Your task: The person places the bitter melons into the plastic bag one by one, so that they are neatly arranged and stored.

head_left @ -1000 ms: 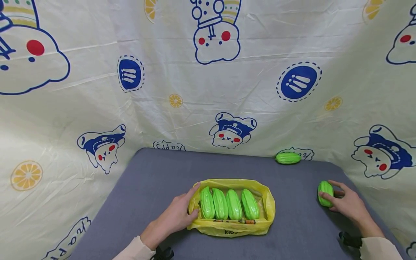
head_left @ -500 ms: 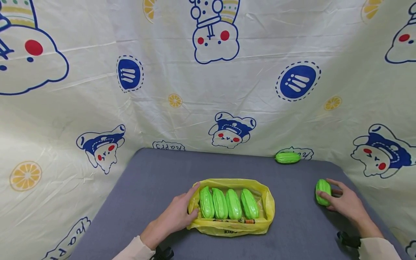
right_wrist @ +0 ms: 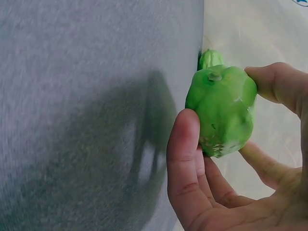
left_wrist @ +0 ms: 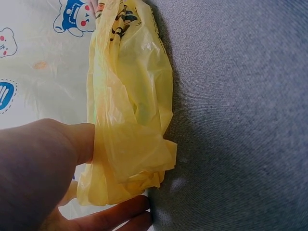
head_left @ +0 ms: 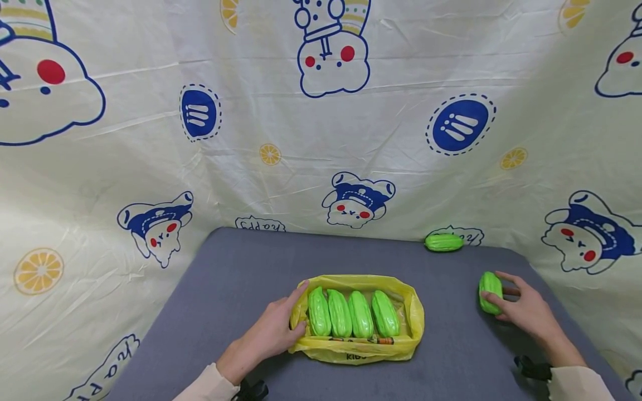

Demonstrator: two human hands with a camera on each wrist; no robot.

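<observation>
A yellow plastic bag [head_left: 368,354] lies open-topped on the grey table, with several green ridged gourds [head_left: 360,315] side by side in it. My left hand [head_left: 273,326] grips the bag's left end; in the left wrist view the thumb [left_wrist: 79,142] lies against the yellow plastic and other fingers reach beneath its end. Off to the right of the bag, my right hand [head_left: 524,306] holds another green gourd [right_wrist: 224,108] between thumb and fingers. This gourd is raised off the table, and a shadow of the hand falls on the cloth.
One more green gourd [head_left: 443,242] lies at the table's far edge, right of centre, against the patterned curtain [head_left: 301,128]. The curtain hangs behind and along both sides of the grey table [head_left: 261,262].
My right hand has moved slightly left and away from me, carrying the gourd. My left hand and the bag stay where they were.
</observation>
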